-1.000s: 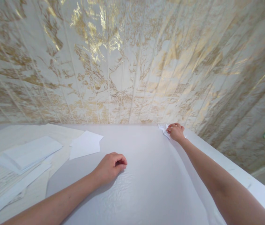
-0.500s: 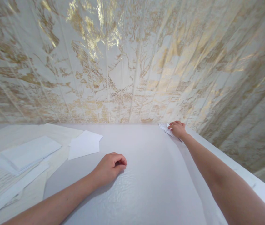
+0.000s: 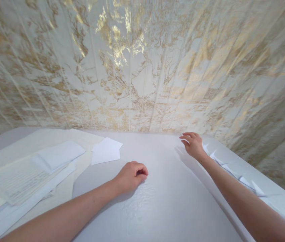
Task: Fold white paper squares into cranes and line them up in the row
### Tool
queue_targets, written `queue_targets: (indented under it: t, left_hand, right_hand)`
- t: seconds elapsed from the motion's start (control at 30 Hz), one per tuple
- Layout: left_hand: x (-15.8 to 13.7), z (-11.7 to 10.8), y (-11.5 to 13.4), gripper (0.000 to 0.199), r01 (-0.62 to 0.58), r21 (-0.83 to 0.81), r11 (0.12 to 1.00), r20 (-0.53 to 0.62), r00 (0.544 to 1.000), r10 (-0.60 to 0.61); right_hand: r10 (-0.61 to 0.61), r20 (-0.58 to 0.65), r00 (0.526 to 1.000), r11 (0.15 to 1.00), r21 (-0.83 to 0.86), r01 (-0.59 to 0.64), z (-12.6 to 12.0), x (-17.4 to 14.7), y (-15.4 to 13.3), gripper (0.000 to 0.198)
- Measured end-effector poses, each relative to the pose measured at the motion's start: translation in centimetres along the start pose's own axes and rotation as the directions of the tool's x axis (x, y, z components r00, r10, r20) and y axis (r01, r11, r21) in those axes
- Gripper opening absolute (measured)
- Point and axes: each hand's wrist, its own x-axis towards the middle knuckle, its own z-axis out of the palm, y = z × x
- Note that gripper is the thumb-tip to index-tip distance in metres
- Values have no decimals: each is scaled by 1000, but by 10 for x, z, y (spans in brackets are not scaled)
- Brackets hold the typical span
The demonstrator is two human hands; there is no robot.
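My left hand (image 3: 133, 176) rests on the white tabletop (image 3: 167, 188), fingers loosely curled against the thumb, with nothing visible in them. Near the back right of the table, my right hand (image 3: 192, 145) is raised a little, its fingers and thumb apart. Something small and white shows by its fingertips, too small to make out. Beside and behind my right forearm runs a row of folded white papers (image 3: 214, 156), partly hidden by the arm. Left of centre lies a white sheet (image 3: 106, 152) with a pointed corner, the paper nearest my left hand.
At the left, folded white papers (image 3: 60, 153) lie on a printed sheet (image 3: 21, 183) and a larger cream sheet (image 3: 67, 191). A curtain (image 3: 142, 80) with gold patterns hangs right behind the table. The tabletop's right edge runs diagonally toward me.
My right hand has let go of the folded paper under it, and its fingers have spread. My left hand keeps its curl. The view has turned, showing the row of folded papers at the right.
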Motion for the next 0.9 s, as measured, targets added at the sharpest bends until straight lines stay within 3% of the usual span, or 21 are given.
queue_targets:
  t: [0.1, 0.2, 0.3, 0.37, 0.5, 0.67, 0.9]
  left_hand:
    - [-1, -16, -1, 13, -33, 36, 999, -28, 999, 34]
    - [2, -50, -11, 17, -3, 242, 970, -185, 982, 49]
    - [6, -82, -29, 46, 110, 458, 882, -198, 980, -20]
    - [8, -91, -40, 60, 241, 542, 805, -165, 970, -180]
    - [8, -82, -50, 60, 316, 566, 762, -160, 948, -274]
    - [8, -74, -50, 61, 345, 587, 732, -175, 937, -302]
    - [7, -102, -66, 54, 305, 597, 742, -110, 947, -301]
  right_hand:
    - [-158, -94, 983, 943, 281, 179, 5, -11, -53, 18]
    - [-258, -113, 959, 863, 420, 282, 7, -22, -99, 15]
    - [-294, -75, 953, 829, 477, 293, 10, -31, -127, 16]
    - [-311, -28, 950, 824, 491, 284, 13, -35, -135, 16]
    - [-325, 61, 944, 810, 534, 244, 13, -37, -138, 15]
    - [-370, 74, 926, 779, 568, 266, 6, -35, -139, 16]
    - [-395, 65, 916, 763, 578, 288, 7, -36, -137, 16]
